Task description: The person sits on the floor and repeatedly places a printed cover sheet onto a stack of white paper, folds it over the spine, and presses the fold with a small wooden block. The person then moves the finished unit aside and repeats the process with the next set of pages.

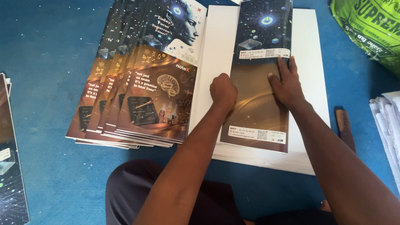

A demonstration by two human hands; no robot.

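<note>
A folded printed cover sheet [260, 121], dark blue at the top and brown-gold below, lies on a stack of white paper [310, 75]. My left hand [223, 91] is curled into a fist and presses on the sheet's left edge. Beside it, my right hand [286, 83] lies flat with its fingers spread on the middle of the sheet. Neither hand grips anything.
A fanned pile of printed covers [137, 91] lies left of the white stack on the blue floor [46, 62]. More covers [10, 166] sit at the far left edge. A green sack [371, 29], a wooden-handled tool [345, 127] and white sheets [387, 121] lie on the right.
</note>
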